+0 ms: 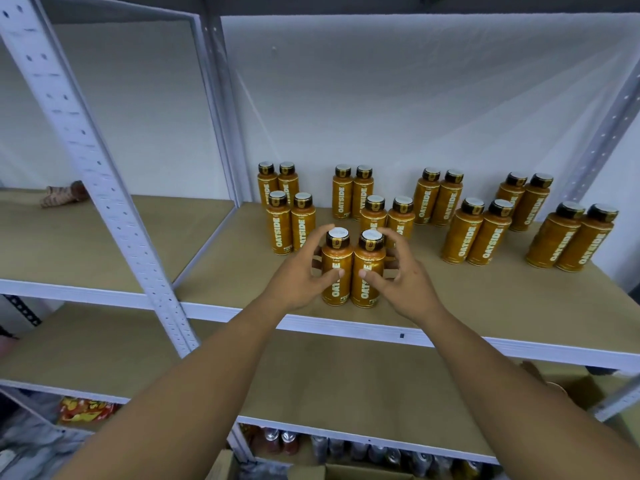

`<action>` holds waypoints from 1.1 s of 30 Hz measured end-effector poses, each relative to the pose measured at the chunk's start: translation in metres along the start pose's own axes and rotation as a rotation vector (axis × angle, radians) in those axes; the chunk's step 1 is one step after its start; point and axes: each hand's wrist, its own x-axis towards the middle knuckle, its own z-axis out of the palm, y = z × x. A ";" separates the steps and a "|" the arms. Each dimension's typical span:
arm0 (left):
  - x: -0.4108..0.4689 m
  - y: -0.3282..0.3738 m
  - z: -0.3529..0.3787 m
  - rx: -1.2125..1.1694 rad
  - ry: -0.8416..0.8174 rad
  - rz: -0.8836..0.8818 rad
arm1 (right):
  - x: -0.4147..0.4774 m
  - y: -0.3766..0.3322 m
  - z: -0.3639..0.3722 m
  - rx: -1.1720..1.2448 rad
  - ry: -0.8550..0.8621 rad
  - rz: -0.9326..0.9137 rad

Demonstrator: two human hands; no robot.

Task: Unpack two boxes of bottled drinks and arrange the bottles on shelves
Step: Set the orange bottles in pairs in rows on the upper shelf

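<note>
Two orange bottles stand side by side, touching, near the front edge of the brown shelf [485,299], about in the middle. Both have dark caps with white tops and say OATSIDE down the side.

The left hand [301,271] holds the left bottle [336,268]. Its thumb presses on the front of the label and its fingers curl round the far side, up by the cap. The right hand [405,278] holds the right bottle [369,271] the same way, thumb on the front and fingers bent round the back. Both bottles are upright with their bottoms on the board.

Farther back, the other bottles [462,237] stand in pairs, from the left post across to the right end. Some pairs are close to the white back wall and some are nearer.

Under this shelf is another brown board [346,382]. Lower still there are shiny cans [381,452]. On the left, low down, lie red and yellow bags [83,408]. On the left rack, far back, a small rolled thing [62,195] lies on its side.
</note>
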 end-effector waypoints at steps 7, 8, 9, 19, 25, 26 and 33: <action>-0.016 -0.028 -0.043 0.025 0.004 -0.027 | 0.005 -0.031 0.046 0.014 -0.023 -0.013; -0.018 -0.032 -0.049 0.025 0.003 -0.029 | 0.006 -0.035 0.052 0.015 -0.024 -0.015; -0.020 -0.036 -0.055 0.026 0.004 -0.031 | 0.007 -0.038 0.058 0.013 -0.025 -0.016; -0.030 -0.062 -0.093 0.036 0.002 -0.040 | 0.013 -0.063 0.102 -0.008 -0.034 0.014; -0.031 -0.068 -0.099 0.029 -0.015 -0.029 | 0.015 -0.068 0.110 -0.026 -0.028 0.024; -0.031 -0.068 -0.099 0.031 -0.017 -0.022 | 0.015 -0.069 0.110 -0.028 -0.027 0.025; -0.029 -0.071 -0.100 0.024 -0.038 -0.006 | 0.014 -0.072 0.113 -0.027 -0.016 0.038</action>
